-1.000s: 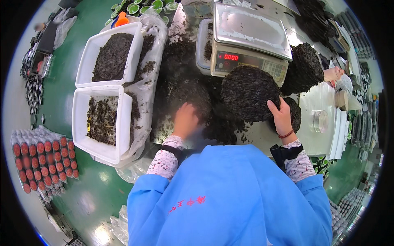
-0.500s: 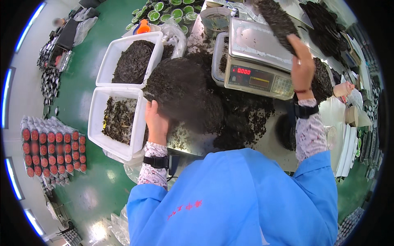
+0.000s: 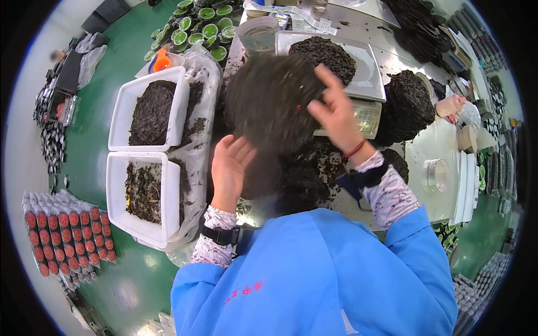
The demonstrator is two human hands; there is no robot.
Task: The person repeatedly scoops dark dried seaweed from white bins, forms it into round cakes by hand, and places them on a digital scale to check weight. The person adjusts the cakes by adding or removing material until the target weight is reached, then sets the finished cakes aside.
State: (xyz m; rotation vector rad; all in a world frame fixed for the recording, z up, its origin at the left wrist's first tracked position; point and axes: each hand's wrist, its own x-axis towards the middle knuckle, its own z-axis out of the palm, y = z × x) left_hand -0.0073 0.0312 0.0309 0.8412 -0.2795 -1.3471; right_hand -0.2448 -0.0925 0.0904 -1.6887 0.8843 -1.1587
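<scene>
A round cake of dark dried seaweed [image 3: 272, 103], smeared by motion, is in front of me above the table. My left hand [image 3: 228, 171] is at its lower left edge, palm up, fingers stretched and a little apart. On the opposite edge, my right hand [image 3: 339, 115] has thumb and fingers spread and overlaps the cake in view; a firm grip does not show. Another seaweed cake [image 3: 325, 56] lies on the pan of the weighing scale [image 3: 364, 73], whose display is partly covered by the moving cake. Loose dark seaweed [image 3: 302, 182] lies on the table below.
Two white plastic tubs [image 3: 171, 210] stand at the left, holding a seaweed cake and scraps. More cakes are piled right of the scale [image 3: 406, 109]. A clear round container [image 3: 259, 35] stands behind; green-lidded packs [image 3: 196, 25] lie at the far left.
The cake from my right hand now lies on the scale. That hand has come left and down to the other cake, which has risen off the table. My view has shifted right.
</scene>
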